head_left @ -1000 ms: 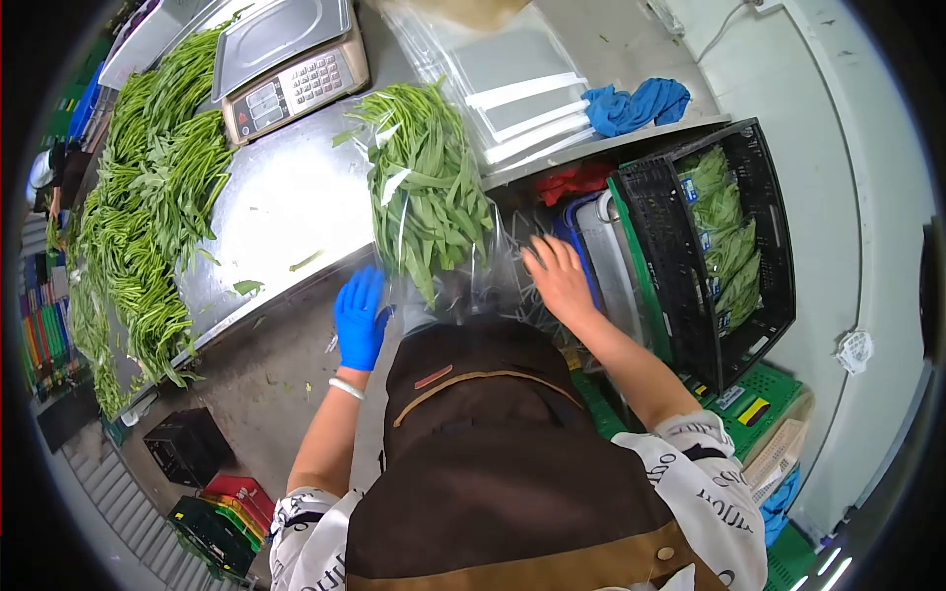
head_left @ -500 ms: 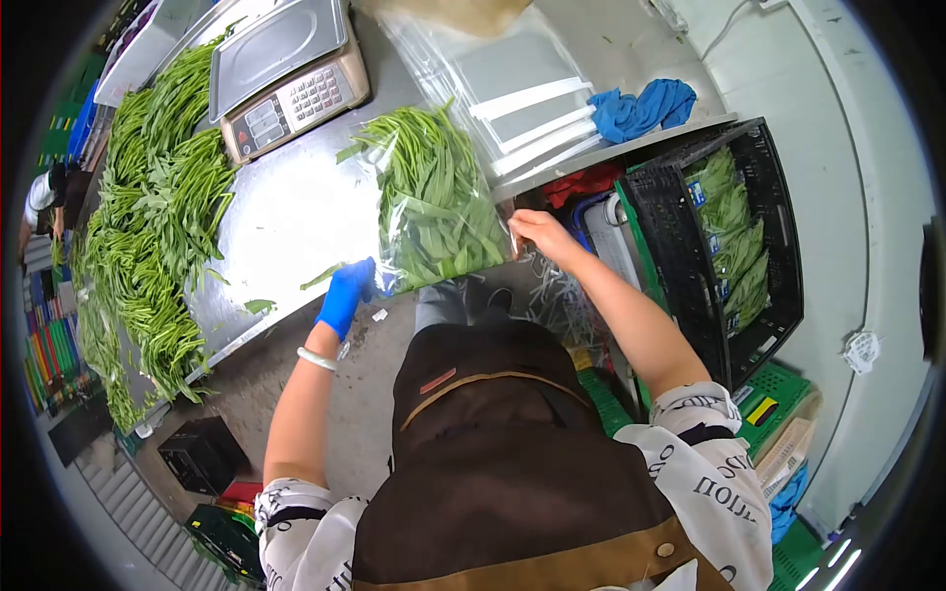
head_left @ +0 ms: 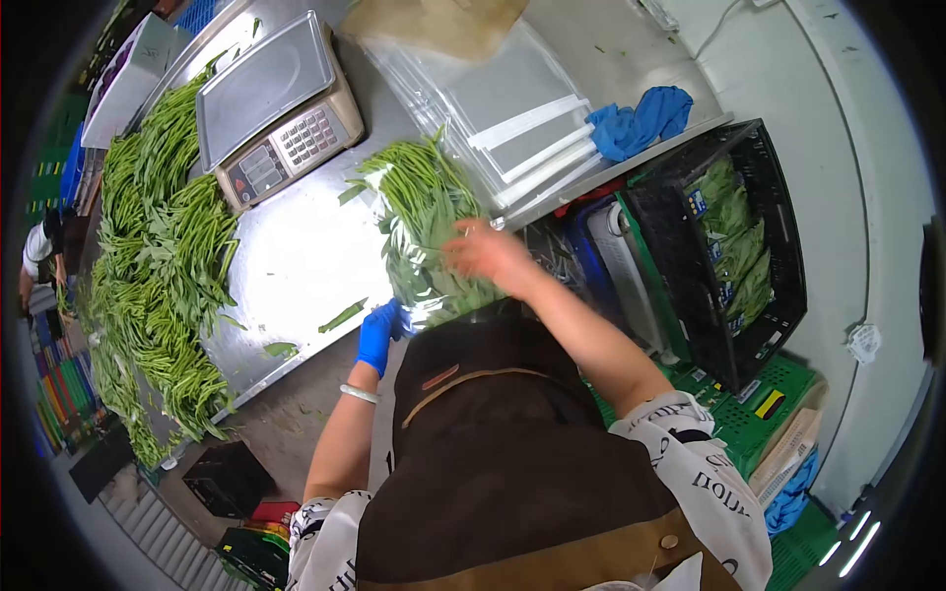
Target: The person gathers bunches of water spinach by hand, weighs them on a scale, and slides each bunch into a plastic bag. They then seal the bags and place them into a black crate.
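Observation:
A clear plastic bag of leafy greens (head_left: 434, 222) lies at the front edge of the metal table, stems toward the back and leaves toward me. At its near left corner, my left hand (head_left: 378, 333), in a blue glove, is closed on the plastic. Bare and slightly blurred, my right hand (head_left: 485, 256) rests over the right side of the bag with its fingers spread. A long heap of loose greens (head_left: 163, 256) covers the table's left side. Between heap and bag stands a weighing scale (head_left: 281, 108).
Flat clear bags (head_left: 522, 108) lie behind the bag of greens, beside a crumpled blue glove (head_left: 641, 120). To the right, a black crate (head_left: 734, 369) holds several packed bags of greens (head_left: 734, 241). Another person (head_left: 41, 246) stands at far left. A black box (head_left: 229, 478) sits on the floor.
My right hand has left the bag's near right corner and moved left onto the bag. The bag and my left hand are now closer to my apron.

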`<state>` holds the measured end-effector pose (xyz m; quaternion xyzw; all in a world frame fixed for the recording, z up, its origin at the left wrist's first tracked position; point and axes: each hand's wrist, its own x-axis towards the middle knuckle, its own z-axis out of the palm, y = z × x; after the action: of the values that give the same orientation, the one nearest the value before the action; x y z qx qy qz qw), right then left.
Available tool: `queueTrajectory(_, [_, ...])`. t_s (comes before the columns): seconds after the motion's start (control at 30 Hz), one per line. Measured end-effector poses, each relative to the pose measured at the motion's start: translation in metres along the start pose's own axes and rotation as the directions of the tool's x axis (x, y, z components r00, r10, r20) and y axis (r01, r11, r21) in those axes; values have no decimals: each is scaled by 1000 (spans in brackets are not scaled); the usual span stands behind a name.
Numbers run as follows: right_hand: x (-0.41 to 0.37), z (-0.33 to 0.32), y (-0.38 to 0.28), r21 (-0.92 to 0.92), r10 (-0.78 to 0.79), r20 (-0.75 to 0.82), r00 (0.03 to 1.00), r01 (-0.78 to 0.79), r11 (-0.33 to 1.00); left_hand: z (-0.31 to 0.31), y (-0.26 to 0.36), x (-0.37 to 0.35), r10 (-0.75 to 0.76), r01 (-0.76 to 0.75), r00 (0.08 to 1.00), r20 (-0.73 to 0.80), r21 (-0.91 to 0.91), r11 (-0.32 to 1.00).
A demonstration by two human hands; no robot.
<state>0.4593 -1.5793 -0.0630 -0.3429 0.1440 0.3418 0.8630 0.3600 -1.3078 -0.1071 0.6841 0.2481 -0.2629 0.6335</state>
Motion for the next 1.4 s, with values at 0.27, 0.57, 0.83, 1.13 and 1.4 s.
queueTrajectory(0.27, [-43,-6,-27,-990,-532,120,838,140,-4,-1,35,-3,50,-34,959,-278,61,998])
queueTrajectory(0.57, [-26,10,-9,-776,-269,543,795,354,-521,-29,89,51,-200,326,900,387,-294,898])
queueTrajectory(0.83, [-93,71,-188,-765,-516,613,598,614,-196,-19,189,61,520,-550,786,335,-6,835])
queueTrajectory(1.13, [-215,-71,-256,270,-688,-54,724,674,687,241,266,21,177,-248,878,445,108,963])
queueTrajectory(1.4, [-247,-120,-154,-216,-653,-438,617,634,743,362,266,17,201,-167,686,699,-117,979])
